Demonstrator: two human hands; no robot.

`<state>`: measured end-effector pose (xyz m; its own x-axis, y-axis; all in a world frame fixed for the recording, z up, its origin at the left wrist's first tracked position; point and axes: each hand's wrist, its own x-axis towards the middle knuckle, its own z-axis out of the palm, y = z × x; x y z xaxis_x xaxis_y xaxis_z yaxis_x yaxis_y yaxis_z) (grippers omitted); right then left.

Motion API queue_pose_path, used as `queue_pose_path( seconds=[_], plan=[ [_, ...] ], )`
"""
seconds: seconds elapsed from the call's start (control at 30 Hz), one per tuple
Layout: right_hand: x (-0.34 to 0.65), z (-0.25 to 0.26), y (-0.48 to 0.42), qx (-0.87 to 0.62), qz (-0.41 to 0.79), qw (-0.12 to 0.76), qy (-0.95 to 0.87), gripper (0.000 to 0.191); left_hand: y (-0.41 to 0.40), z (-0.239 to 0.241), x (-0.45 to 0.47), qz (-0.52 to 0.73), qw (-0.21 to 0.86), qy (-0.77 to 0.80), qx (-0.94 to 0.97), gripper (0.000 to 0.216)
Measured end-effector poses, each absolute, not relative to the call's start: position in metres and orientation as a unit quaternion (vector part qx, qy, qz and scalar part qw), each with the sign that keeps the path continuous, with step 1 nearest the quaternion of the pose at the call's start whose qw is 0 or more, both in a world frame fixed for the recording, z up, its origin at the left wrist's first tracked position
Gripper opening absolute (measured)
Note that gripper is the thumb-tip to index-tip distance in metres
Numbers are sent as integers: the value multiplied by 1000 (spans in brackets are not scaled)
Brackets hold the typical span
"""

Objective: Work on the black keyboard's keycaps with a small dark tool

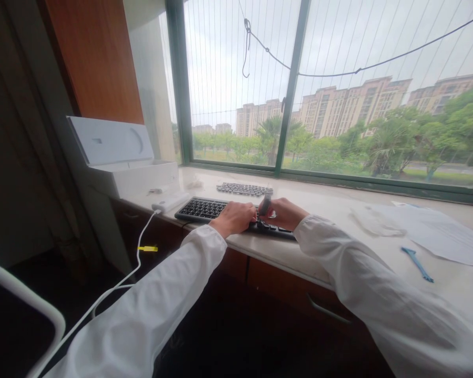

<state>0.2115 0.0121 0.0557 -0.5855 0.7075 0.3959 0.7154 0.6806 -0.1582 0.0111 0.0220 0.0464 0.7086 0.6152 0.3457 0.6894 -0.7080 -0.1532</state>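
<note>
Step in hand: both hands are down on the black keyboard (pixel 224 212), working one spot on its right half. I read this as tool work on a key, mid-step, nothing lifted clear yet.
Left hand (pixel 234 218): lies across the middle of the keyboard, fingers curled down onto the keys. It looks to be steadying the board; whether the grip pinches anything under those fingers I cannot tell.
Right hand (pixel 284 213): grip closed around a small dark tool (pixel 265 203), held near upright with its tip down among the keys, just at 3 o'clock of the left hand.
Keyboard: sits on the pale bench (pixel 323 247) close to its front edge, running from 10 o'clock to 4 o'clock across the view.
Second key panel (pixel 244 189): a lighter, flat set of keys lying at 12 o'clock of the keyboard, nearer the window (pixel 327 84), untouched.
Left end: a small white device (pixel 169 201) with a white cable (pixel 114 286) trailing off the bench at 9 o'clock; behind it an open white box (pixel 120 157).
Right side: a thin blue tool (pixel 417 263) lies at 4 o'clock, well apart from the hands, beside white sheets of paper (pixel 437 231).
Next move, as I judge it: a firm hold from the left hand and a small, careful lever from the tool tip, so that neighbouring keys stay put.
</note>
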Motion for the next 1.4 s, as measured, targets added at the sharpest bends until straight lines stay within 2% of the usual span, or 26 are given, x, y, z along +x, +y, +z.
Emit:
queue_pose_path(
  seconds=[0.27,0.77,1.13,1.4],
  plan=[
    [214,52,15,-408,45,252,-877,18,27,49,7,-138,112,-357,-917,20],
    [215,42,21,-405,33,285,-868,19,41,56,-25,-107,74,-378,-916,22],
    [213,42,18,-418,19,283,-863,18,41,50,-20,-142,69,-366,-917,21],
    [213,47,16,-415,13,263,-871,17,37,60,-12,-107,101,-365,-919,20]
  ],
)
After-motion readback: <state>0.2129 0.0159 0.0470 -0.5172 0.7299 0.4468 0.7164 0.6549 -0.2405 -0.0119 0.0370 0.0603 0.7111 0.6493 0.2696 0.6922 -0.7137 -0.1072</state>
